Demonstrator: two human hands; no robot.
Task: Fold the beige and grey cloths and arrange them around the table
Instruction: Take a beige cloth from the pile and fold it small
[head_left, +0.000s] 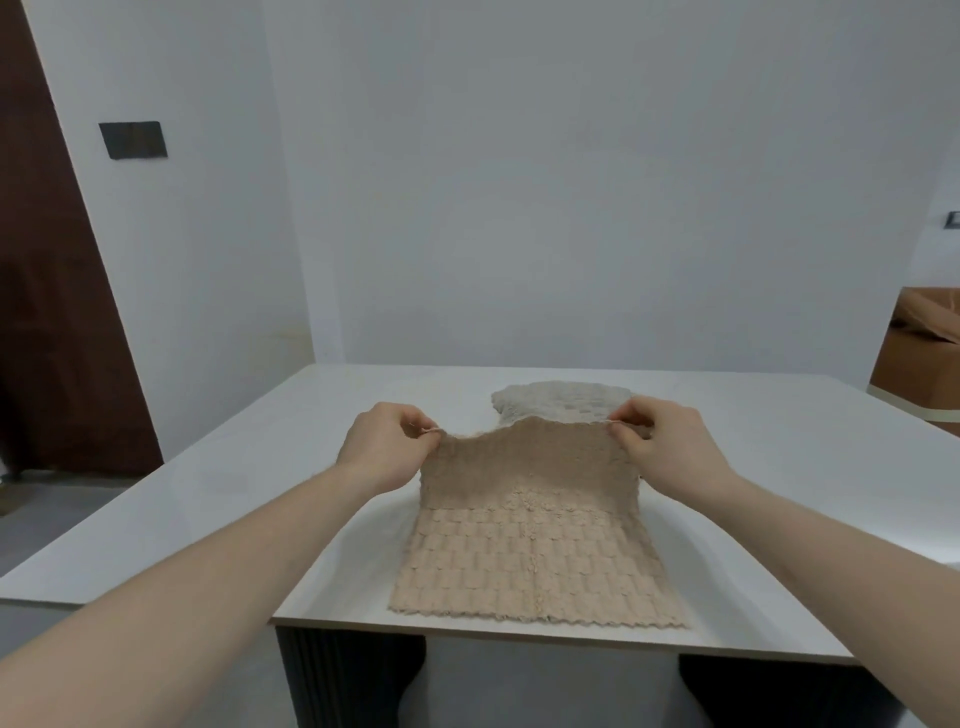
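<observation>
A beige textured cloth (530, 545) lies on the white table (234, 493), its near edge along the table's front edge. Its far half is lifted off the surface. My left hand (384, 447) pinches the far left corner and my right hand (665, 447) pinches the far right corner, both raised a little above the table. Behind the lifted edge lies a grey cloth (561, 400), spread on the table and partly hidden by the beige cloth and my right hand.
A white wall stands just beyond the table's far edge. A dark brown door (52, 312) is at the left. A brown cardboard box (919, 353) sits at the far right. The dark table base (332, 675) shows below the front edge.
</observation>
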